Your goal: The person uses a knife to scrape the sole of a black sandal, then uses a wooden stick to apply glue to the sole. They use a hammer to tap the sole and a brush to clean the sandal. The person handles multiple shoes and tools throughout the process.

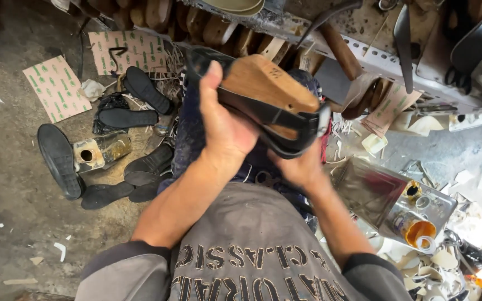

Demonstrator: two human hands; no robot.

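Observation:
A wooden shoe last (263, 83) with a black shoe upper and straps (285, 125) fitted around it is held up over my lap. My left hand (224, 125) grips its left side, thumb raised along the heel end. My right hand (299, 164) supports it from below at the right, mostly hidden under the black upper. The last is tilted, its sole side facing away from me.
Several black soles (59, 159) and patterned card sheets (57, 86) lie on the concrete floor at the left, beside a dirty glue can (99, 150). A metal tin with an orange-rimmed jar (417, 228) sits at the right among scraps. More wooden lasts (218, 28) line the rack above.

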